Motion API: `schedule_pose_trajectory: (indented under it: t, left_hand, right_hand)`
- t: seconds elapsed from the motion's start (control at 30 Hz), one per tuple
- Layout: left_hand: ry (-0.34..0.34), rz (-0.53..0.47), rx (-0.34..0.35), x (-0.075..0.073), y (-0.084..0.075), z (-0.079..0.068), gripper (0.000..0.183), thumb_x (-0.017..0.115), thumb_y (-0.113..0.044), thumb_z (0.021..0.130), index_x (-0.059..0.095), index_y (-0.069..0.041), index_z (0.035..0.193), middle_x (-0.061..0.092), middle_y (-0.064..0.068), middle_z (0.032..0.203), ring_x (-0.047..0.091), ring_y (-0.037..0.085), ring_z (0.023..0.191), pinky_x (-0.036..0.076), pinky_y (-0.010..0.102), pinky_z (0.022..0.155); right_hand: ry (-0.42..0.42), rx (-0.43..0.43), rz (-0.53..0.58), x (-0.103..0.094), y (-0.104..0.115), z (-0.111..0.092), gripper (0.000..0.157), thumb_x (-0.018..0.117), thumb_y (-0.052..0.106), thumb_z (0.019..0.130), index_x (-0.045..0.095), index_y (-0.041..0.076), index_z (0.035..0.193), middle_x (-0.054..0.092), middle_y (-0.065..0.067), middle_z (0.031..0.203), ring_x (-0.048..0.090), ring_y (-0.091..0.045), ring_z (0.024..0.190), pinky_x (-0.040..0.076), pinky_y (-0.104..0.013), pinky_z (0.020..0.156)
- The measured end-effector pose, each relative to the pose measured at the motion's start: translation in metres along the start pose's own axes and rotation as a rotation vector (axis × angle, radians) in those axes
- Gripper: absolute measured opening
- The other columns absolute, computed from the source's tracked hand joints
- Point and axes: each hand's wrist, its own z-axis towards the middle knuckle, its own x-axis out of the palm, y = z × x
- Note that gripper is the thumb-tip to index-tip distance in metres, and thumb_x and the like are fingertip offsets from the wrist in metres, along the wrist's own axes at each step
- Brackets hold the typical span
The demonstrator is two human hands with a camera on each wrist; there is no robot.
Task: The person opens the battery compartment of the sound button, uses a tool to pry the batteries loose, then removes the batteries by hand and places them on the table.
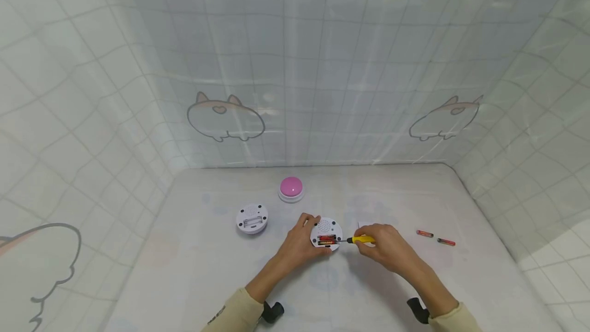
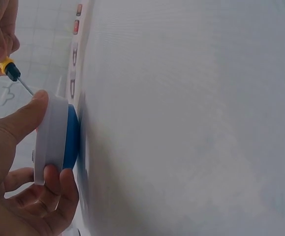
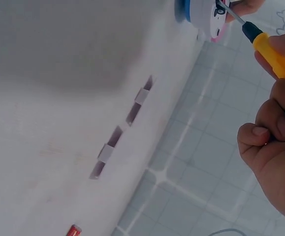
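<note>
Round device point(image 1: 324, 226) between both hands point(image 1: 298, 242) point(image 1: 389, 247), well apart from back table edge point(image 1: 350, 166)

The place was a small booth-like workspace, walled on three sides by pale, glossy sheeting point(image 1: 295, 40) that hung in soft folds, printed with a tile-like grid and round cartoon animals point(image 1: 226, 122). A broad whitish tabletop point(image 1: 175, 281) filled the floor of this nook, and a yellow screwdriver point(image 1: 363, 239) and loose batteries point(image 1: 424, 233) suggested bench work; whether it stood in a home or a studio could not be told
</note>
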Motion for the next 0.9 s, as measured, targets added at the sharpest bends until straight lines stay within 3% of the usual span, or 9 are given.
schedule_pose_trajectory:
  t: [0.47, 0.7, 0.8, 0.9]
  left_hand:
    - [0.022, -0.001, -0.020, -0.002, -0.002, 0.000, 0.095, 0.089, -0.049, 0.072, 0.049, -0.011, 0.149, 0.048, 0.004, 0.138, 0.056, 0.021, 0.112, 0.050, 0.042, 0.098]
    - [0.021, -0.010, -0.001, -0.003, 0.000, 0.002, 0.095, 0.089, -0.049, 0.072, 0.048, -0.009, 0.149, 0.047, 0.004, 0.137, 0.057, 0.020, 0.110, 0.050, 0.042, 0.097]
    - [0.014, -0.018, 0.008, -0.003, 0.001, 0.002, 0.095, 0.089, -0.049, 0.072, 0.049, -0.008, 0.148, 0.048, 0.004, 0.136, 0.057, 0.020, 0.109, 0.050, 0.042, 0.097]
    - [0.011, -0.017, 0.011, -0.003, 0.002, 0.003, 0.095, 0.089, -0.050, 0.071, 0.050, -0.008, 0.147, 0.049, 0.004, 0.134, 0.056, 0.020, 0.109, 0.050, 0.042, 0.096]
  right_hand:
    - [-0.050, -0.100, -0.121, 0.001, 0.007, -0.002, 0.014, 0.081, 0.022, 0.083, 0.078, 0.019, 0.097, 0.075, 0.007, 0.095, 0.067, -0.018, 0.092, 0.053, -0.045, 0.091]
    - [-0.127, -0.332, -0.320, 0.002, 0.017, 0.004, 0.015, 0.084, 0.024, 0.080, 0.076, 0.018, 0.092, 0.072, 0.008, 0.083, 0.062, -0.011, 0.075, 0.050, -0.035, 0.074]
    - [-0.088, -0.295, -0.252, 0.000, 0.012, 0.006, 0.013, 0.082, 0.022, 0.082, 0.077, 0.017, 0.093, 0.074, 0.007, 0.086, 0.063, -0.011, 0.076, 0.051, -0.036, 0.076]
    - [-0.024, -0.161, -0.111, -0.001, 0.004, 0.006, 0.013, 0.080, 0.021, 0.085, 0.077, 0.018, 0.097, 0.075, 0.005, 0.096, 0.064, -0.011, 0.083, 0.055, -0.037, 0.081]
